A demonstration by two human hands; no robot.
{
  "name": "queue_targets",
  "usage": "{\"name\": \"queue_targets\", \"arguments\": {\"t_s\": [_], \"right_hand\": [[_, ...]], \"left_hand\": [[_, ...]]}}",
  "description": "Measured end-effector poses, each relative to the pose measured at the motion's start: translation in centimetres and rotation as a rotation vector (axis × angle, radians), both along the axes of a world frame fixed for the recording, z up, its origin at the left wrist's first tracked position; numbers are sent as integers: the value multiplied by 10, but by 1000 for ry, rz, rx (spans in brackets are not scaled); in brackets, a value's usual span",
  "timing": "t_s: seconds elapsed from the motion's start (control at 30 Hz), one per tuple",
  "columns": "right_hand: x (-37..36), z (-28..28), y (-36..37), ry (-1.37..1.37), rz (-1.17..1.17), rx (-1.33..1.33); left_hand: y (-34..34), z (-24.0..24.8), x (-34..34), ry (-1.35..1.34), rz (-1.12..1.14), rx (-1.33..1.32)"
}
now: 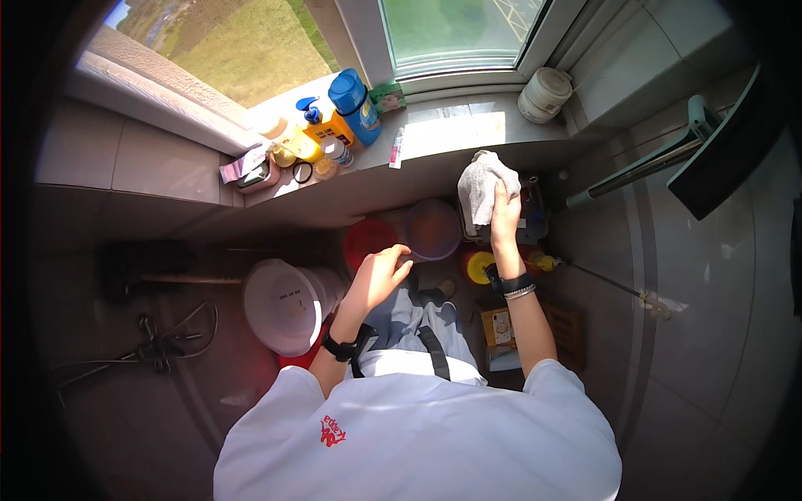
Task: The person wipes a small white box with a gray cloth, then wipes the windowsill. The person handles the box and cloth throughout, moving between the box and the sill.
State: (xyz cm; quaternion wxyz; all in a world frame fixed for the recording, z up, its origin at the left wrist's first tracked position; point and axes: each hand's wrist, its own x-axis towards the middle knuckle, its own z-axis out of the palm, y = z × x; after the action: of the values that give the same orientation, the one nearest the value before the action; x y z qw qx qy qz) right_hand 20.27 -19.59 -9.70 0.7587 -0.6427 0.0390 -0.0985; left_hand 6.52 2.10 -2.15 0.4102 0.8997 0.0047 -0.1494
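Observation:
A light grey cloth (pixel 479 190) hangs bunched from my right hand (pixel 506 210), whose fingers are closed on it in front of the window sill (pixel 526 132). My left hand (pixel 383 271) is lower and to the left, with nothing in it and its fingers loosely bent and apart. Below that hand are a red basin (pixel 368 238) and a purple-grey bucket (pixel 432 227). Beneath the cloth, a dark crate (pixel 533 219) is partly hidden.
Bottles crowd the sill's left part, including a blue bottle (pixel 355 104) and an orange pump bottle (pixel 328 129); a tube (pixel 396 149) lies beside them. A white tub (pixel 545 95) stands right. A squeegee (pixel 668 159) leans at right; a white bucket (pixel 284 306) sits left, near a shower fixture (pixel 157 344).

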Motion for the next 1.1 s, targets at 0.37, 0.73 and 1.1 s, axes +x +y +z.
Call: {"name": "queue_targets", "arguments": {"t_s": [0.37, 0.73, 1.1], "right_hand": [[87, -36, 105, -222, 68, -1300], [151, -56, 68, -91, 1, -1499], [178, -47, 66, 110, -94, -1469]], "left_hand": [[31, 11, -11, -14, -53, -47], [81, 0, 15, 15, 68, -113], [111, -14, 9, 5, 108, -102]]}}
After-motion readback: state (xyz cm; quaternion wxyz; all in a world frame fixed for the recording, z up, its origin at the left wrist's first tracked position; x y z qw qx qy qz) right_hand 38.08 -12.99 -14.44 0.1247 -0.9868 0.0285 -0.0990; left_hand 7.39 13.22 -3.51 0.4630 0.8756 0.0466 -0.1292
